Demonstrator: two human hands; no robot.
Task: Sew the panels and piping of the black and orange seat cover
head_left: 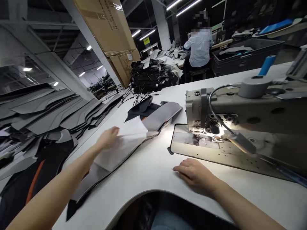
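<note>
My left hand (108, 137) reaches out over the white table (153, 166) and rests on a long grey fabric piece (134, 137), its fingers closed on the pale upper layer. The strip runs from the table's near left edge toward the sewing machine (240, 115). My right hand (194, 174) lies on the table just in front of the machine's lit bed plate (192, 147), fingers curled loosely and holding nothing. A dark fabric piece (141, 108) lies beyond the grey strip.
Stacks of grey cut panels (48, 111) fill the left side. A heap of black pieces (151, 78) and cardboard boxes (112, 35) stand at the back. A person in a light shirt (200, 48) sits at a far table. A blue thread cone (266, 65) sits atop the machine.
</note>
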